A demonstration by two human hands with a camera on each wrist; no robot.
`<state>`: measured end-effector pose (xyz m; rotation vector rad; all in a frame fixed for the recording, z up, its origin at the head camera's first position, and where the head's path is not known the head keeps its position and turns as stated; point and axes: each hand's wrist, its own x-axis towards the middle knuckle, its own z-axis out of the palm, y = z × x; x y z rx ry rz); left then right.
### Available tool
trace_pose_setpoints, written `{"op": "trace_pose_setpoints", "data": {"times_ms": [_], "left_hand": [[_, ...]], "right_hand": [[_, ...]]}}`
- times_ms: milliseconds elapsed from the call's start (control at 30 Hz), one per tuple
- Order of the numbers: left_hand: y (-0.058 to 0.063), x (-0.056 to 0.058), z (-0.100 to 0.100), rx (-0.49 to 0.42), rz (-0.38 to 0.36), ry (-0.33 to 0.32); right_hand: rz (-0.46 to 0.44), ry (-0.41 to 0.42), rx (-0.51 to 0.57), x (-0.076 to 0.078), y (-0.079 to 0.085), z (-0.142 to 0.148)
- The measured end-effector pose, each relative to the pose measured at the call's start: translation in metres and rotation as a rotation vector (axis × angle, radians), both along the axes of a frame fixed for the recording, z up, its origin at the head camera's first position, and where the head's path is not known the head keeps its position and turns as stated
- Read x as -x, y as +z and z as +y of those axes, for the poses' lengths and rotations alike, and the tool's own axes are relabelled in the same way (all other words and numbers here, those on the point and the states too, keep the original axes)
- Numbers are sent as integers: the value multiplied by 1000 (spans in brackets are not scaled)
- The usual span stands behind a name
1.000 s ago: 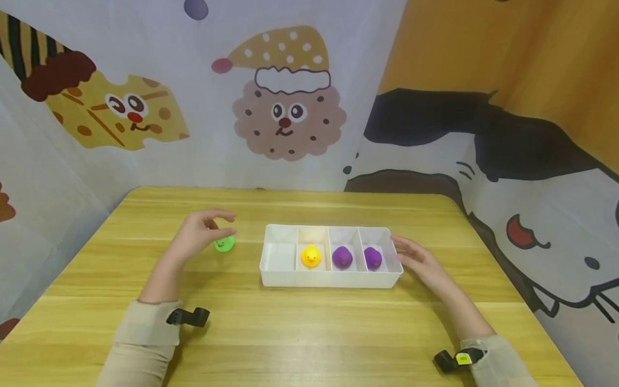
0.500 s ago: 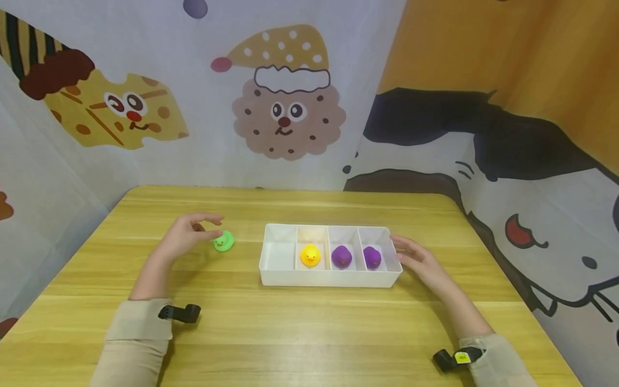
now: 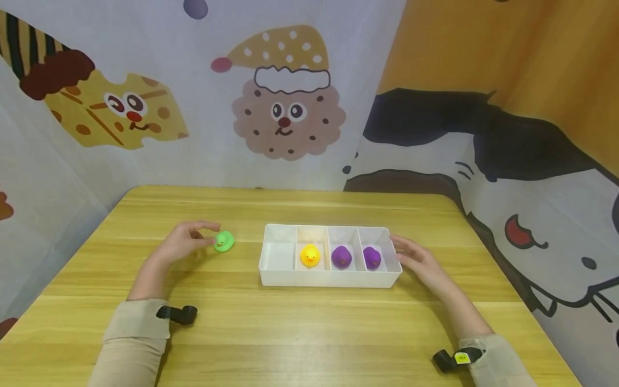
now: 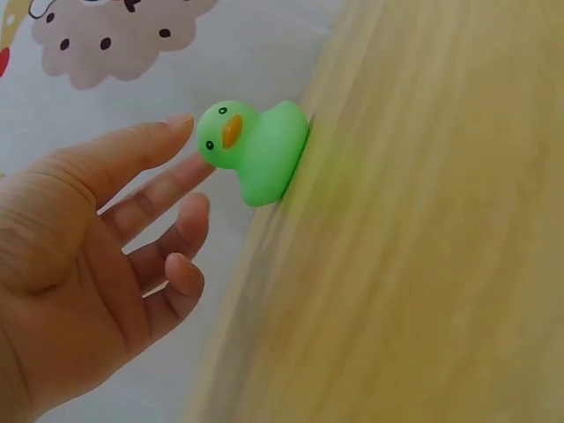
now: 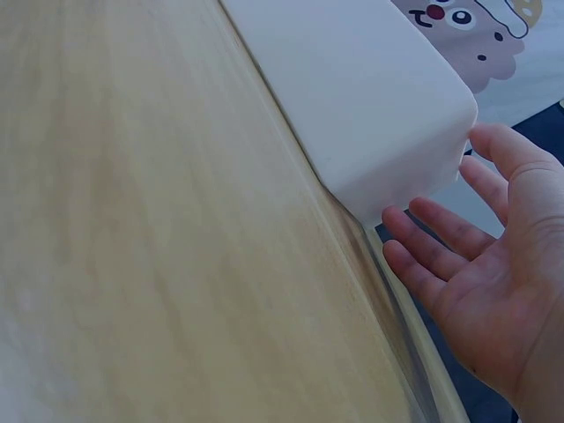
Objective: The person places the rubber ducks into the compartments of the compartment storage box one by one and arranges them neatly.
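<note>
A green rubber duck (image 4: 269, 150) stands upright on the table to the left of the box. My left hand (image 3: 186, 241) is right beside it, thumb and forefinger spread apart, with the thumb tip at the duck's head in the left wrist view. Nothing is gripped there. The white divided box (image 3: 329, 278) has several compartments in a row. A yellow duck (image 3: 310, 255) sits in the second one from the left, and purple ducks (image 3: 342, 257) sit in the two on the right. My right hand (image 5: 493, 256) rests its loosely bent fingertips against the box's right end wall.
Everything stands on a wooden table (image 3: 300, 333). A curtain (image 3: 203, 172) with cartoon figures hangs behind its far edge. Each forearm wears a beige sleeve (image 3: 137, 320) and a small black wrist camera (image 3: 179, 314).
My left hand has drawn back to the left from over the green duck, then lowered beside it. The right hand and box have stayed where they were.
</note>
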<state>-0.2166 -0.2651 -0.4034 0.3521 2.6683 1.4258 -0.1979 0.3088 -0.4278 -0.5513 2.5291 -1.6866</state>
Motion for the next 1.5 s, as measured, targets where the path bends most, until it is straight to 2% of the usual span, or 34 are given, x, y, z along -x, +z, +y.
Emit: {"op": "trace_pose_setpoints", "data": {"times_ms": [367,733,1000,1500], "left_hand": [[-16,2,-1,-52,-36,-68],[-22,4,-1,-51,-48,-17],[-19,3,0,-48,-38,-1],[-2,0,9,-53,28,-22]], "right_hand": [[1,14,13,0,-1,1],[6,14,15,1,0,0],[-1,15,17,1,-1,1],[3,11,21,0,0,0]]}}
